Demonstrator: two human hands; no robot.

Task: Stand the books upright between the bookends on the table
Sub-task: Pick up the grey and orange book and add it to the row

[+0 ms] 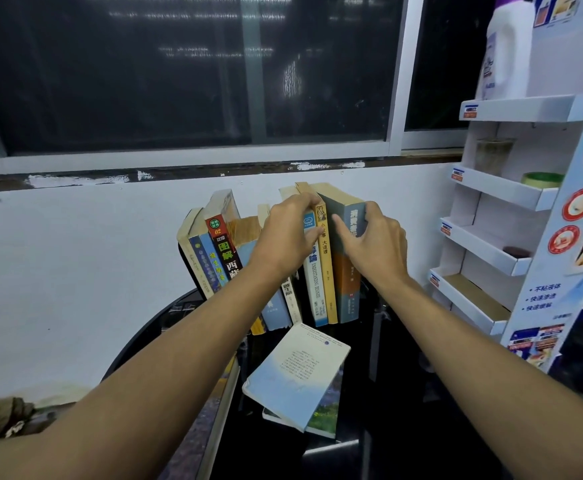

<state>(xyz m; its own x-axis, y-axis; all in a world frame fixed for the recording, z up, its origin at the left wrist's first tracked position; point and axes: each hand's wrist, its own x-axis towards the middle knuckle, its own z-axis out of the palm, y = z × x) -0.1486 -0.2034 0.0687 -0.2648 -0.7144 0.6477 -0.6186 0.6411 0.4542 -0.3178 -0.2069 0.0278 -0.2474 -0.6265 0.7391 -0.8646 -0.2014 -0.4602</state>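
Atop books [328, 271], left hand [283, 233] (apparently curled).

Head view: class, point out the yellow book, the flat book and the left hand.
yellow book [328, 278], head view, middle of its spine.
flat book [293, 375], head view, middle of its pale cover.
left hand [283, 237], head view, back of the hand.

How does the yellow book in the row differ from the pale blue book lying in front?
The yellow book stands upright, spine showing; the pale blue book lies flat, cover up. The yellow book sits between a white book the left hand grips and a grey book the right hand grips; the pale blue book lies untouched. Both are paperbacks.
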